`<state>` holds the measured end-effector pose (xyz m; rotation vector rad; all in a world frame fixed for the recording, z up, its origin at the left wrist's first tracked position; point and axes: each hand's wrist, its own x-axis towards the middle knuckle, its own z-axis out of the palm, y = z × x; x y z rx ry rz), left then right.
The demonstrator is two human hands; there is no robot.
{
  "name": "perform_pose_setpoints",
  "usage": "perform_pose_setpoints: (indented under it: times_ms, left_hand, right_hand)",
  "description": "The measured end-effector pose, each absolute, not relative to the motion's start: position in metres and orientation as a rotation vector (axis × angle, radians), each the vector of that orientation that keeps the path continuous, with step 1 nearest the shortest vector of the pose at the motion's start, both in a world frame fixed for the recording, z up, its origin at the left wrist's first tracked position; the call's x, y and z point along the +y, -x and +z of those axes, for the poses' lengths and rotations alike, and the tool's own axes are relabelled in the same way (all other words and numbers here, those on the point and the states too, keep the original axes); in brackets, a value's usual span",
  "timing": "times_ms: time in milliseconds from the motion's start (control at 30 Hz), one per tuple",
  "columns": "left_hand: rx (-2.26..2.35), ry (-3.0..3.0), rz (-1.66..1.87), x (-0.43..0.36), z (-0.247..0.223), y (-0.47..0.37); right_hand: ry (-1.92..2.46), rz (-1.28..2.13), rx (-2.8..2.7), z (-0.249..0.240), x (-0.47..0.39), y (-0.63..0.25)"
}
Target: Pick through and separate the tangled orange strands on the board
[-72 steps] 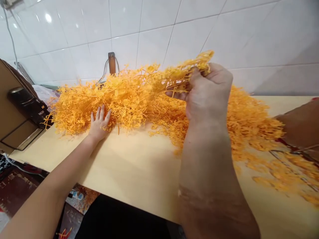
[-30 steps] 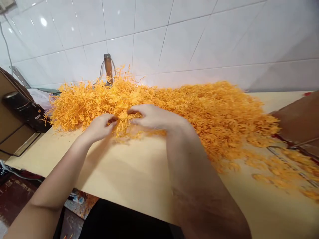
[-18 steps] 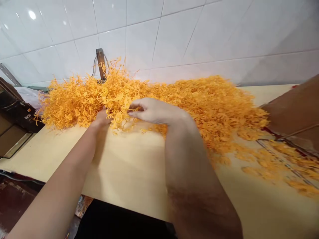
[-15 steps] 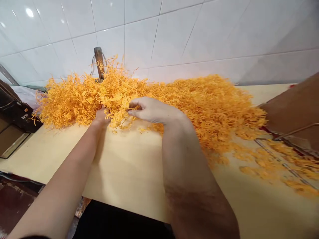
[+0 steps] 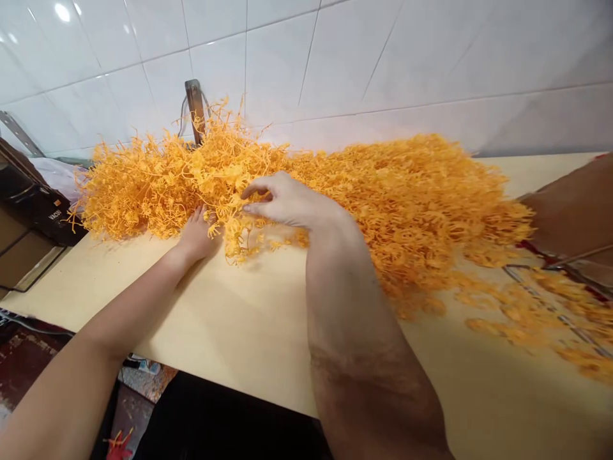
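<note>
Lowered since earlier, the right hand [image 5: 290, 201] has orange strands [image 5: 234, 227] at its fingertips, whether pinched I cannot tell.

We see a bare left hand [image 5: 196, 235] and bare right hand [image 5: 285, 199], both forearms [image 5: 129, 310] uncovered, and black clothing [image 5: 230, 421] low in view.

Hand contact partly obscured.
Left hand [image 5: 195, 237]: fingertips partly covered by bright orange, stringy, branching strands [image 5: 143, 185]. Right hand [image 5: 292, 201]: rear fingers hidden, hold undetermined. Slim brown upright post [image 5: 195, 108]: foot concealed behind strands. Large brown flat-sided box [image 5: 575, 204]: cut off, right edge. Loose orange pieces [image 5: 507, 313]: blurred.
</note>
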<state>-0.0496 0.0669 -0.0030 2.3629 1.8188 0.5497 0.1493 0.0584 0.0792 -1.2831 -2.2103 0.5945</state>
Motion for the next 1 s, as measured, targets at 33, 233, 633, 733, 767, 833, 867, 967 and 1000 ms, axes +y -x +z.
perform_pose_setpoints:
  times_ms: [33,233,633,733,767,833,867,967,1000]
  left_hand:
    - [1.842,-2.377,0.555,0.057,0.001,0.051]
    - [1.576,-1.653,1.014,0.018,0.021,0.041]
    - [0.64,-0.698,0.938,0.011,-0.012,0.005]
    - [0.708,-0.551,0.969,0.014,-0.012,0.007]
    - [0.715,-0.501,0.958,0.015,-0.011,0.007]
    - [0.702,-0.437,0.936,0.016,-0.01,0.008]
    - [0.691,-0.43,0.922,0.017,-0.009,0.009]
    - [0.68,-0.476,0.858,0.018,-0.009,0.011]
    - [0.69,-0.498,0.828,0.018,-0.01,0.012]
  right_hand:
    - [1.282,0.586,-2.213,0.081,0.058,-0.151]
    - [1.24,0.678,-2.298,0.085,0.052,-0.152]
    - [1.397,0.539,-2.44,0.059,0.062,-0.121]
    - [1.414,0.51,-2.481,0.048,0.061,-0.114]
    - [1.411,0.519,-2.476,0.044,0.06,-0.113]
    - [1.376,0.563,-2.414,0.038,0.058,-0.115]
    - [1.343,0.6,-2.362,0.036,0.056,-0.118]
    - [1.212,0.723,-2.155,0.028,0.046,-0.13]
    - [1.168,0.753,-2.076,0.027,0.043,-0.135]
